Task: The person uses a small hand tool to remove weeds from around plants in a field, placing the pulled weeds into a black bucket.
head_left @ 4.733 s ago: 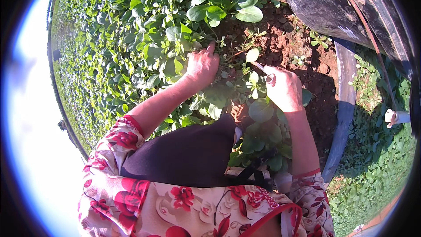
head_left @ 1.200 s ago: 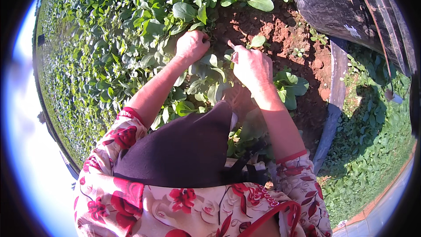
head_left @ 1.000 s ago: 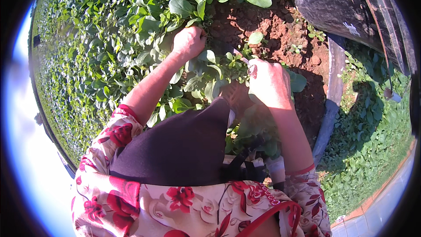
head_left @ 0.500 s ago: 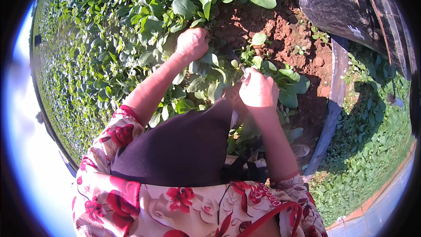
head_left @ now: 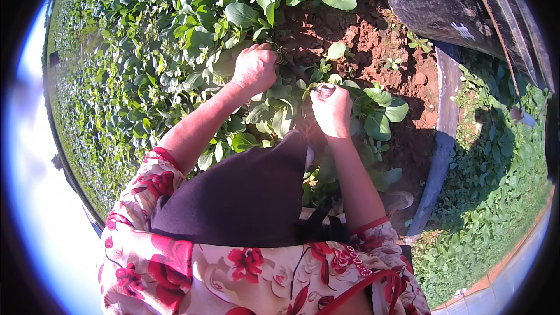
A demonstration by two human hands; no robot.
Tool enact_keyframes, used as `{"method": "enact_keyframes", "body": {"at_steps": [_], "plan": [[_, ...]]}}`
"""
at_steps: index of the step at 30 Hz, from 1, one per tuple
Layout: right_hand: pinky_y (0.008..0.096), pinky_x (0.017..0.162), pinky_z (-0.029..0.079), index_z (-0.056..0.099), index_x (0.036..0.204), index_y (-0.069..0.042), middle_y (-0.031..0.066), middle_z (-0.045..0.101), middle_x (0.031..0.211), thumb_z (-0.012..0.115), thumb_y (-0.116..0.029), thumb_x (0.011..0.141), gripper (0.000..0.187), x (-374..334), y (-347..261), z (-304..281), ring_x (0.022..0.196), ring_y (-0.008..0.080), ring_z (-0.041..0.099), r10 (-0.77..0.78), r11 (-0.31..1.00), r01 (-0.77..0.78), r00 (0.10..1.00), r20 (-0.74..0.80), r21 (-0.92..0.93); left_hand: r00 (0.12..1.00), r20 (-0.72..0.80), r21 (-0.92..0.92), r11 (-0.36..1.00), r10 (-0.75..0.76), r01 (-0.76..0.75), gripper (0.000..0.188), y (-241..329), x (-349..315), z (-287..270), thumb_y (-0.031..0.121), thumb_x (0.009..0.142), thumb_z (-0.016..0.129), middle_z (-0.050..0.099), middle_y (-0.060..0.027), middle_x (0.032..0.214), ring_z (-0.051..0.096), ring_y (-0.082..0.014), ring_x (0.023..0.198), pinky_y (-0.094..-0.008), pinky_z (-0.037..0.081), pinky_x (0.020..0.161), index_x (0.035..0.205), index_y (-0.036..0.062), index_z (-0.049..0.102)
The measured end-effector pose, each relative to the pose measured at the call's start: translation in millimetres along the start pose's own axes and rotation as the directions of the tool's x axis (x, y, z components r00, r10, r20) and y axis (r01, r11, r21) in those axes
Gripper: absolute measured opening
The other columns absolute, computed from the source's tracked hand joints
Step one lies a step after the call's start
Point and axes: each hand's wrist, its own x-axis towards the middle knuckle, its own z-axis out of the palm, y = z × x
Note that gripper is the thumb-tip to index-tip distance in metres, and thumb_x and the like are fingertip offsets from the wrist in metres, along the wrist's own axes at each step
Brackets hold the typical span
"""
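Among broad-leaved green plants, my left hand (head_left: 255, 70) is closed, its fingertips curled down into the leaves at the edge of the bare soil. It appears to grip a leafy green plant, though the stems are hidden beneath it. My right hand (head_left: 331, 109) is closed round the handle of a slim cutting tool, which looks like a knife. Its thin dark shaft (head_left: 298, 72) points up and left towards the ground by my left hand. Leaves and shadow hide its tip. Beside my right hand stands a leafy green plant (head_left: 378, 123).
Dense greens (head_left: 134, 76) cover the left. Reddish clumpy soil (head_left: 370, 38) lies ahead. A large dark container (head_left: 446, 3) stands at far right, above a grey hose-like strip (head_left: 446, 102). My dark-clothed knee (head_left: 233, 198) is below my hands. More greenery (head_left: 466, 245) grows at lower right.
My right hand has moved left and slightly up, closer to my left hand, and the tool has shifted with it. My left hand stays closed at nearly the same place, turned slightly.
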Motion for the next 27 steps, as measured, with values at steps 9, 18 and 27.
{"method": "enact_keyframes", "body": {"at_steps": [9, 18, 27], "plan": [[0.0395, 0.071, 0.054, 0.068, 0.097, -0.007, 0.0151, 0.068, 0.083, 0.066, -0.016, 0.079, 0.021, -9, 2, -56, 0.077, 0.0323, 0.067, -0.134, 0.975, 0.134, 0.991, 0.009, -0.177, 0.982, -0.143, -0.284, 0.955, -0.126, 0.082, 0.015, 28, 5, -79, 0.016, 0.086, 0.061, 0.060, -0.0102, 0.094, 0.060, -0.0276, 0.094, -0.0376, 0.047, 0.083, 0.095, 0.0039, 0.065], [0.0440, 0.065, 0.050, 0.067, 0.092, -0.009, 0.0200, 0.063, 0.076, 0.062, -0.018, 0.082, 0.015, -1, -33, -118, 0.077, 0.0401, 0.062, -0.109, 0.842, 0.172, 0.982, 0.151, -0.511, 0.927, 0.309, -0.830, 0.415, -0.212, 0.372, 0.027, 4, 56, 8, 0.014, 0.080, 0.057, 0.067, -0.0097, 0.087, 0.061, -0.0156, 0.078, -0.0298, 0.049, 0.072, 0.102, -0.0007, 0.062], [0.0465, 0.068, 0.050, 0.066, 0.089, -0.013, 0.0153, 0.064, 0.074, 0.057, -0.018, 0.080, 0.013, -30, -37, -113, 0.074, 0.0381, 0.063, -0.145, 0.847, 0.228, 0.968, 0.204, -0.479, 0.882, 0.462, -0.565, 0.738, -0.089, 0.370, 0.062, 7, 70, 75, 0.053, 0.068, 0.073, 0.069, -0.0186, 0.092, 0.067, -0.0255, 0.090, -0.0344, 0.052, 0.082, 0.094, -0.0037, 0.069]]}}
